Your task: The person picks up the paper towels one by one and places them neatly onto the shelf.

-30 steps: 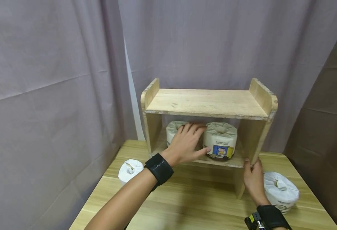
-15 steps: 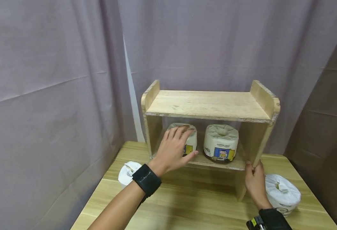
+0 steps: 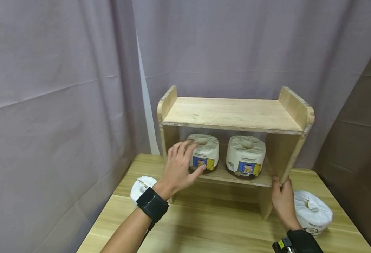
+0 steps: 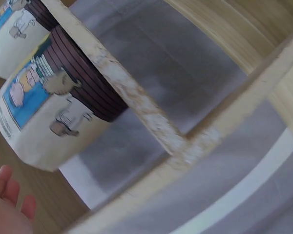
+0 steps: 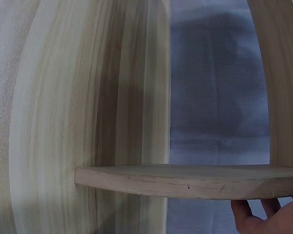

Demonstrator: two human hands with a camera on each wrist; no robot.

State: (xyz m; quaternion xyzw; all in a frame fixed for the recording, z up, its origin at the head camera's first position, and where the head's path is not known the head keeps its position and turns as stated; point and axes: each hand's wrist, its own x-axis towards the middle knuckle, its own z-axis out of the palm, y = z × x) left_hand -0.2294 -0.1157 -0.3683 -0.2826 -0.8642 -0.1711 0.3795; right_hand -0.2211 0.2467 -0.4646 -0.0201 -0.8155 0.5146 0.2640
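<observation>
A small two-tier wooden shelf (image 3: 233, 112) stands on the table. Two wrapped toilet rolls, a left one (image 3: 209, 151) and a right one (image 3: 247, 156), sit upright and apart on its lower board, cartoon prints facing forward. My left hand (image 3: 176, 172) hovers before the left toilet roll with spread, relaxed fingers, covering part of its left side. In the left wrist view there is a gap between those fingers (image 4: 2, 180) and the nearest roll (image 4: 27, 117). My right hand (image 3: 283, 202) grips the shelf's right side panel near the lower board; the right wrist view catches its fingertips (image 5: 241, 212) against the panel.
White-wrapped toilet rolls stand on the wooden table (image 3: 217, 225), one (image 3: 141, 188) left of the shelf and another (image 3: 313, 212) by my right wrist. Grey curtains (image 3: 229, 45) hang behind and to the left, with a darker cloth (image 3: 359, 140) at right.
My left hand has moved left and back from between the rolls, uncovering more of the left toilet roll. My right hand keeps its hold on the side panel.
</observation>
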